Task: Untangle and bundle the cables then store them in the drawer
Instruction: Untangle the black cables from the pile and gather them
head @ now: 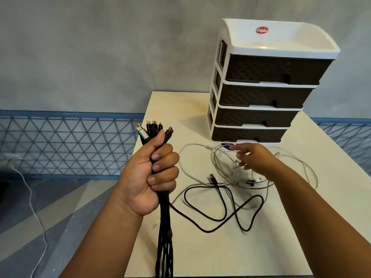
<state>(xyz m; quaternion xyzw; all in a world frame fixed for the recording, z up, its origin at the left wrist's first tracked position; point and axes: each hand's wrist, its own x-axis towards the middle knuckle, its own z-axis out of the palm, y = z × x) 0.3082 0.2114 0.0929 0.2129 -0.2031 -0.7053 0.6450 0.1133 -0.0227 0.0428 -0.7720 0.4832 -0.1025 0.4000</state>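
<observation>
Several thin black cables [165,227] being gripped in the left hand [149,175], fingers curled tight round them, plug ends [154,127] poking out level at the top. Probably holding them that way so the ends line up for a neat bundle. Hanging down straight and long past the edge of the flat cream table [200,257], one black strand trailing off onto it in wavy loops [220,207].

Reaching into the messy pile of pale grey and white cords [224,167] with the right hand [255,159], fingertips pinching a thin white cord end [233,151]. Probably picking the next one out of the knot.

Lying soft and bendy, those pale cords, crossing over each other just in front of the drawers. Looking smooth and rubbery; the black ones looking a bit woven.

Standing behind, a white plastic box with four dark brown basket-patterned drawers [259,97], all pushed in. Nothing being stored yet.
</observation>
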